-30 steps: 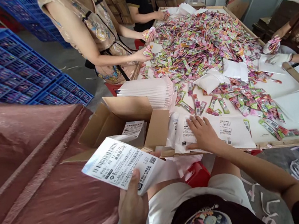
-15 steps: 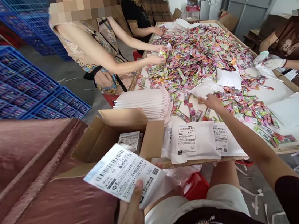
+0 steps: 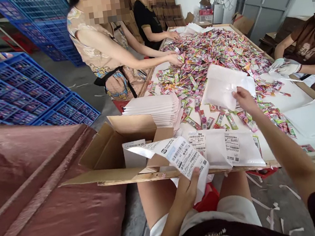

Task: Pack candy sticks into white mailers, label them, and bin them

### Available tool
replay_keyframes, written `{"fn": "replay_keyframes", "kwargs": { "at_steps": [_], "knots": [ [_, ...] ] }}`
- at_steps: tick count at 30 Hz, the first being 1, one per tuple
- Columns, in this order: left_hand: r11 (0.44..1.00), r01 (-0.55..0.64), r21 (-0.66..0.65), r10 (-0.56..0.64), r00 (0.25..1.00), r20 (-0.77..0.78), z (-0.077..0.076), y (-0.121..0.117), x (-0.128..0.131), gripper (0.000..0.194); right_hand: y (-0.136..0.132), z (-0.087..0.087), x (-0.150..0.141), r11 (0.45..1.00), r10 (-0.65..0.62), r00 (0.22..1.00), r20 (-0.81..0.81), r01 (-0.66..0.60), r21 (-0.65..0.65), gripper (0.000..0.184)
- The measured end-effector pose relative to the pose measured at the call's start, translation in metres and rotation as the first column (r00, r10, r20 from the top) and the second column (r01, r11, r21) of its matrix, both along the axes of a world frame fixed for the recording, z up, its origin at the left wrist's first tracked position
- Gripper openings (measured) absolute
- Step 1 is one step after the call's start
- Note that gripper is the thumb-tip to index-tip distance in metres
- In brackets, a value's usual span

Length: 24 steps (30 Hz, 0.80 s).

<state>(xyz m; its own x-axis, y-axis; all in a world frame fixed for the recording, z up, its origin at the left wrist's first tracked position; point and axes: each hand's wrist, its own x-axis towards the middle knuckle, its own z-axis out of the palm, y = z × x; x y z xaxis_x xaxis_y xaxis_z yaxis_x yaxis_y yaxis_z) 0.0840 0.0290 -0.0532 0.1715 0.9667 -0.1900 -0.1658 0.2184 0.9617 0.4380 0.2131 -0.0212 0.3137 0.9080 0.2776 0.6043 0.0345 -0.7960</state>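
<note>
The left hand [image 3: 187, 191] pinches printed labels [image 3: 186, 156] under its thumb, with a box [image 3: 132, 124] to its left. Farther forward, the right hand [image 3: 245, 100] grips a white envelope [image 3: 219, 86] by its edge; small packets [image 3: 203, 52] lie beyond that hand.

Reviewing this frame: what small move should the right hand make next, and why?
Probably the right hand should lower its white pouch toward the labelled pouches at the near edge of the table: the pouch's visible face bears no label, while the left hand holds printed labels close by.
</note>
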Motion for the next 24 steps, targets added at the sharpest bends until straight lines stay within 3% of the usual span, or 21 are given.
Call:
{"fn": "replay_keyframes", "kwargs": {
  "at_steps": [3, 5, 8, 10, 12, 15, 17, 18, 20, 22, 24],
  "knots": [
    [0.997, 0.050, 0.051, -0.047, 0.997, -0.058, -0.008, 0.008, 0.010, 0.046, -0.045, 0.020, 0.025, 0.974, 0.161, 0.985, -0.070, -0.147, 0.173, 0.035],
    [0.991, 0.100, 0.089, -0.090, 0.990, -0.105, -0.011, 0.006, 0.016, 0.039, -0.072, 0.019, 0.027, 0.975, 0.190, 0.975, -0.113, -0.175, 0.137, 0.034],
    [0.994, 0.068, 0.089, -0.061, 0.995, -0.077, -0.010, -0.004, 0.018, 0.036, -0.097, -0.009, 0.011, 0.965, 0.233, 0.972, -0.021, -0.234, -0.118, 0.022],
    [0.996, -0.049, 0.077, 0.051, 0.999, -0.019, -0.005, -0.011, 0.016, 0.037, -0.103, -0.034, -0.001, 0.927, 0.269, 0.956, 0.115, -0.225, -0.298, 0.020],
    [0.984, -0.165, 0.071, 0.164, 0.986, 0.018, 0.003, -0.016, 0.012, 0.035, -0.105, -0.051, -0.010, 0.914, 0.267, 0.933, 0.241, -0.165, -0.371, 0.024],
    [0.974, -0.211, 0.087, 0.211, 0.977, 0.010, 0.014, -0.022, 0.006, 0.031, -0.110, -0.044, -0.028, 0.970, 0.158, 0.916, 0.369, -0.073, -0.233, 0.026],
    [0.976, -0.192, 0.099, 0.194, 0.981, -0.005, 0.017, -0.026, 0.003, 0.028, -0.123, -0.020, -0.052, 0.994, 0.106, 0.933, 0.343, -0.098, -0.041, 0.023],
    [0.980, -0.175, 0.097, 0.178, 0.984, -0.016, 0.017, -0.028, 0.001, 0.027, -0.133, -0.006, -0.069, 0.985, 0.149, 0.946, 0.289, -0.168, 0.044, 0.021],
    [0.987, -0.133, 0.086, 0.139, 0.989, -0.059, 0.014, -0.031, -0.004, 0.024, -0.155, 0.023, -0.109, 0.892, 0.403, 0.900, 0.167, -0.427, 0.150, 0.024],
    [0.989, -0.108, 0.096, 0.119, 0.986, -0.117, 0.010, -0.034, -0.011, 0.023, -0.174, 0.044, -0.147, 0.711, 0.668, 0.730, 0.140, -0.683, 0.168, 0.028],
    [0.989, -0.101, 0.110, 0.114, 0.986, -0.123, 0.009, -0.038, -0.019, 0.029, -0.183, 0.052, -0.174, 0.588, 0.754, 0.629, 0.188, -0.774, 0.233, 0.021]
  ]
}}
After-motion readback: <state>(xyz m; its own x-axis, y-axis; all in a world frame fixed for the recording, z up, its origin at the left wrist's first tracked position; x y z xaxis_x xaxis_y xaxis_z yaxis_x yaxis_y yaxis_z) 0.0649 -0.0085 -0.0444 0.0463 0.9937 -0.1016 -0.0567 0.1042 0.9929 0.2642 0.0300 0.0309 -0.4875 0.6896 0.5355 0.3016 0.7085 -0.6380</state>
